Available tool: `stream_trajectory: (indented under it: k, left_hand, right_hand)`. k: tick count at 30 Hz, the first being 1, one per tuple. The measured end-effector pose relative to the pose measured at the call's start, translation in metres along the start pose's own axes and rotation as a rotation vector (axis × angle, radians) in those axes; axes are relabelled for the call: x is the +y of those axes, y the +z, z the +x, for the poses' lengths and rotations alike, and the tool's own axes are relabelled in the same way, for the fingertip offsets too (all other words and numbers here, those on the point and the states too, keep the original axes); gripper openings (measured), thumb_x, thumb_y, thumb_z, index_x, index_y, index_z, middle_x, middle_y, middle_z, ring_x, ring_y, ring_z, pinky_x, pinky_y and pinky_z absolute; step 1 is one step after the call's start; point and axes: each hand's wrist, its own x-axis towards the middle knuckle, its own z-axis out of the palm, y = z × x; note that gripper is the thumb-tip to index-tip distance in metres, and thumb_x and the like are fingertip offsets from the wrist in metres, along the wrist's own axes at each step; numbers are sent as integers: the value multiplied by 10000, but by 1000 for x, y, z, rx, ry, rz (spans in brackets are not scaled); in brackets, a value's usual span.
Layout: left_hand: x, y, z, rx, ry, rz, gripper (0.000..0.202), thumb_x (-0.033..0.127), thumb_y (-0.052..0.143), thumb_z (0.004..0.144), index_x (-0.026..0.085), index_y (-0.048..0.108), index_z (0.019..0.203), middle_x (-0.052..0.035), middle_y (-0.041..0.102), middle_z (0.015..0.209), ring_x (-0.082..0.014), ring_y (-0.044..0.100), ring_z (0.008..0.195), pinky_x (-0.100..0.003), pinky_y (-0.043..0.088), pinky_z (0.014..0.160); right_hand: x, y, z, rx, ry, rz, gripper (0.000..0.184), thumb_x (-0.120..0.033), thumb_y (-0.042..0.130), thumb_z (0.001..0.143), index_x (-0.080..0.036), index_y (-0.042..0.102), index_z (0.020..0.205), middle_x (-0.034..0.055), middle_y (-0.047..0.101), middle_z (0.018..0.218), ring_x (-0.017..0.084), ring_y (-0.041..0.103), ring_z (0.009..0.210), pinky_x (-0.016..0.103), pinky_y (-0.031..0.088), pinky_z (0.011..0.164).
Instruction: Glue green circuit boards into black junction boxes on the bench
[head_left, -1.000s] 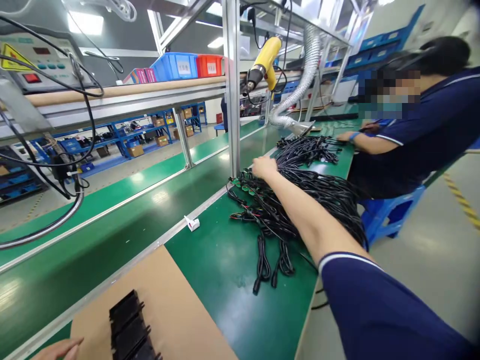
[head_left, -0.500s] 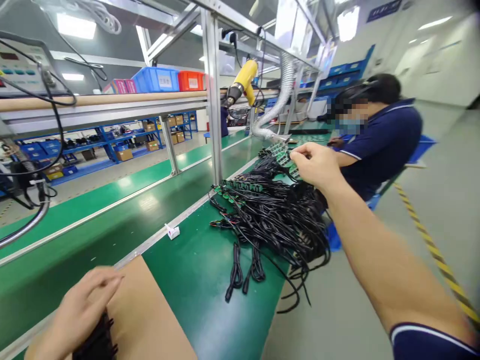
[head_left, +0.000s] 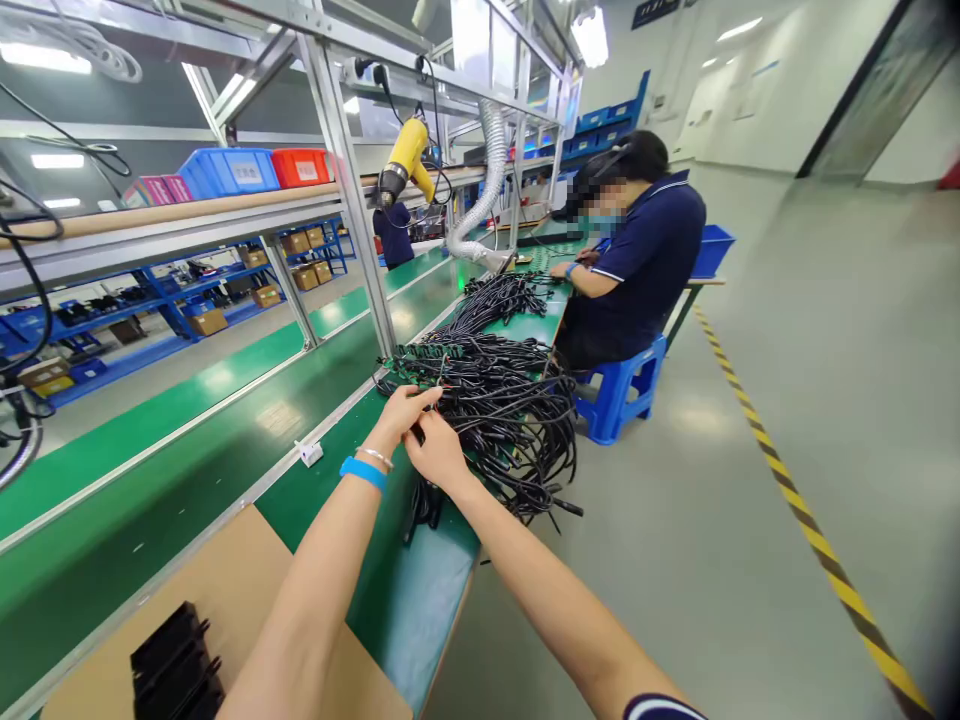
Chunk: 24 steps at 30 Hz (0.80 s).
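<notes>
A large heap of black cables (head_left: 510,400) lies across the green bench, its loose ends drooping over the right edge. Both my hands are together at the heap's near left side. My left hand (head_left: 401,412), with a blue band at the wrist, is closed at the cables' thin wire ends. Just below it, my right hand (head_left: 437,450) has its fingers curled round what looks like a black cable; the fingers partly hide it. Green circuit boards (head_left: 431,351) sit along the heap's back edge. A bundled cable (head_left: 422,508) lies under my right hand.
Black plastic housings (head_left: 174,665) rest on a cardboard sheet (head_left: 262,585) at the near left. A small white piece (head_left: 310,453) lies by the metal rail. A yellow heat gun (head_left: 409,160) hangs above the bench. A co-worker (head_left: 645,250) sits beyond the heap.
My right hand has come back from the boards at the far end to the near side of the heap. My left hand has left the black housings and joined it. The view has turned right.
</notes>
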Motion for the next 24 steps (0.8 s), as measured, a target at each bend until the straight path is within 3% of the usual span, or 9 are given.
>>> stream_trajectory:
  k: [4, 6, 8, 11, 14, 16, 19, 21, 24]
  left_hand:
    - [4, 14, 12, 50, 77, 232, 282, 419, 640, 931, 138, 647, 912, -18, 660, 896, -152, 627, 804, -338, 533, 785]
    - [7, 21, 7, 129, 134, 307, 321, 410, 617, 941, 141, 613, 766, 8, 614, 749, -140, 592, 719, -309, 499, 737]
    - [16, 22, -3, 228, 209, 350, 413, 382, 582, 943, 166, 517, 596, 30, 515, 591, -133, 523, 629, -281, 423, 669]
    - [49, 6, -23, 374, 330, 377, 481, 362, 530, 929, 201, 368, 505, 42, 374, 505, -125, 408, 569, -278, 291, 585]
    - [98, -27, -44, 463, 435, 392, 463, 410, 528, 915, 202, 363, 536, 44, 351, 538, -114, 350, 566, -273, 243, 561]
    - [129, -49, -56, 436, 564, 407, 452, 447, 537, 902, 202, 384, 553, 42, 357, 545, -109, 329, 546, -267, 243, 540]
    - [163, -73, -74, 279, 762, 487, 458, 488, 556, 882, 207, 381, 566, 45, 326, 535, -100, 280, 511, -262, 212, 499]
    - [175, -82, -83, 222, 825, 572, 471, 501, 566, 881, 208, 373, 567, 48, 290, 534, -97, 250, 508, -263, 186, 490]
    - [182, -90, -94, 242, 866, 668, 487, 514, 561, 903, 206, 379, 572, 42, 289, 551, -100, 251, 526, -267, 187, 500]
  right_hand:
    - [7, -22, -7, -70, -55, 41, 183, -254, 637, 771, -184, 674, 935, 88, 689, 915, 238, 643, 849, 357, 546, 792]
    - [19, -47, -11, -64, -71, 74, 136, -292, 654, 768, -202, 695, 862, 50, 694, 828, 200, 641, 753, 325, 552, 729]
    - [37, -78, -12, 21, -41, 101, 188, -324, 578, 843, -215, 714, 910, 56, 711, 883, 192, 652, 773, 338, 559, 748]
    - [71, -121, -2, 178, 30, 126, 305, -368, 518, 881, -204, 699, 1063, 116, 692, 1092, 248, 643, 961, 439, 553, 851]
    - [91, -142, 16, 175, 29, 183, 480, -463, 632, 795, -207, 659, 1201, 140, 621, 1285, 326, 536, 1206, 556, 482, 993]
    - [89, -141, 29, 114, 5, 262, 608, -525, 669, 765, -220, 620, 1289, 133, 566, 1380, 341, 444, 1320, 597, 380, 1101]
    - [66, -120, 41, -38, -37, 455, 714, -605, 658, 782, -251, 549, 1392, 99, 490, 1483, 317, 381, 1398, 559, 291, 1179]
    - [46, -101, 40, -184, -48, 625, 713, -658, 566, 846, -266, 505, 1439, 89, 509, 1472, 293, 441, 1372, 522, 342, 1156]
    - [24, -74, 21, -398, -22, 876, 719, -709, 413, 907, -264, 459, 1470, 115, 595, 1370, 275, 588, 1230, 487, 478, 1034]
